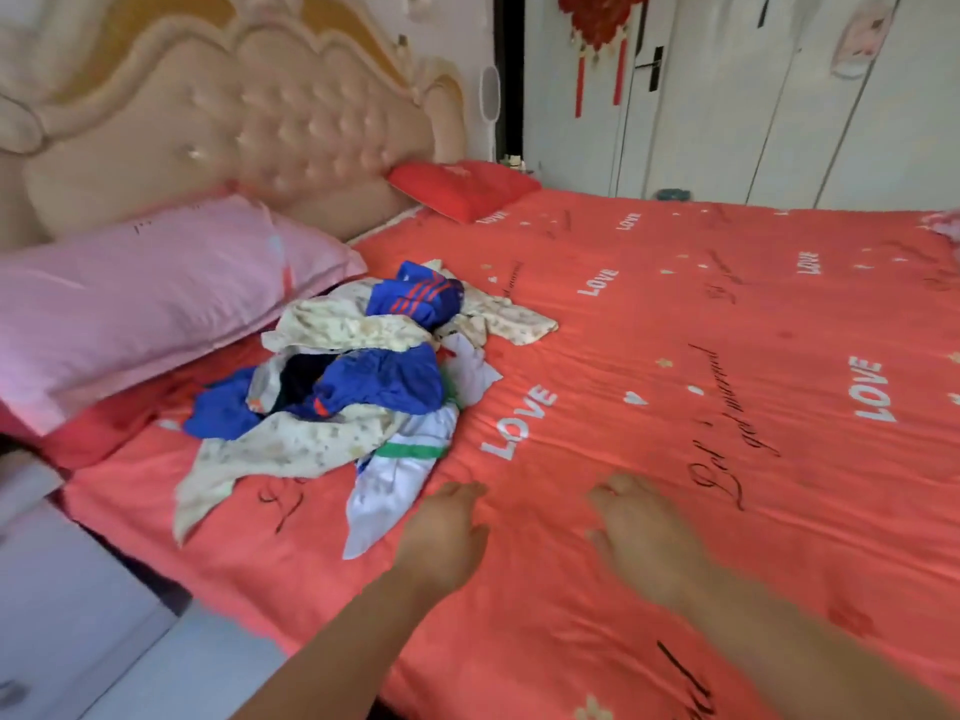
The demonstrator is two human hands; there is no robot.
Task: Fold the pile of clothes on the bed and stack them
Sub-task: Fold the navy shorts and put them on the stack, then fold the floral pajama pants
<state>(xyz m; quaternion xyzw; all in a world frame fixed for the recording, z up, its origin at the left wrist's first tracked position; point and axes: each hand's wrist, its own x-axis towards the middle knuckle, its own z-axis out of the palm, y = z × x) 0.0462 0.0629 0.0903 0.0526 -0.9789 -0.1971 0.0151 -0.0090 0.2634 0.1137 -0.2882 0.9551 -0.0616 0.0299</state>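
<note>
Head view, starting at my fingertips: the left hand's [448, 535] fingers [465, 492] lie loosely spread, palm down, holding nothing. Their tips are just beside the white garment with a green band [397, 472]. The right hand [641, 535] is the same, fingers relaxed and empty over the red bedspread [701, 330]. The blur keeps me from saying whether either palm actually presses the cover.

Beyond the left hand sits the pile of clothes [353, 376], heaped on the near-left part of the bed, just in front of the pink pillow [145, 304]. Blue shorts with orange stripes [413, 296] lie on top at the far side, and a cream printed piece [291, 444] trails towards the bed edge. Nothing is folded yet.

I judge all of it light, limp and tangled, so pulling one piece may drag its neighbours along. I would take the white garment first, since it lies nearest. I'd pinch it along the green band with both hands, lift it free of the heap, and spread it flat on the bedspread near the right hand.
</note>
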